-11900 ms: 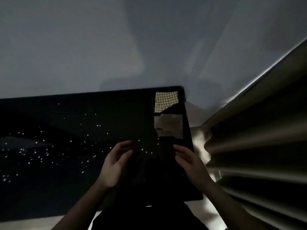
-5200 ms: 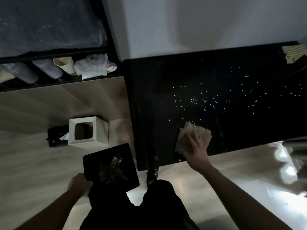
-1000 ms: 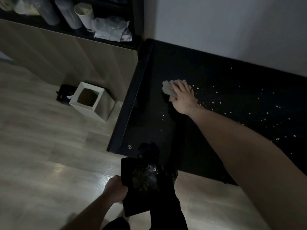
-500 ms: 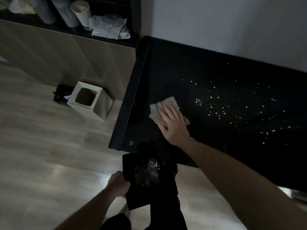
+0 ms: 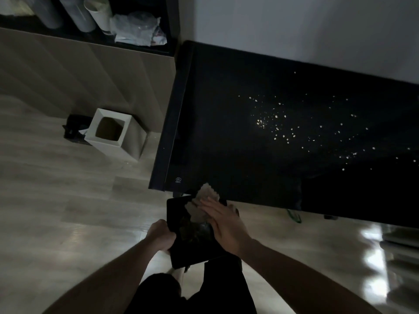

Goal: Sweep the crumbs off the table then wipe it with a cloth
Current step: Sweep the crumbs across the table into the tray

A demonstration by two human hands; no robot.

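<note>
Below table (image 5: 167, 141) edge, left hand (image 5: 162, 236) clamps tray (image 5: 192, 252); right hand (image 5: 223, 225) (flat, fingers apart) presses cloth (image 5: 201, 200).

The table (image 5: 226, 123) at upper right had a glossy black top; the cloth (image 5: 205, 196) looked woven (zigzag-edged); the floor (image 5: 56, 200) was shiny wood-grain.

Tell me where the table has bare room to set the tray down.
The left end of the table is bare, from its left edge to the crumbs. The right half is strewn with crumbs. The left hand holds the tray.
</note>
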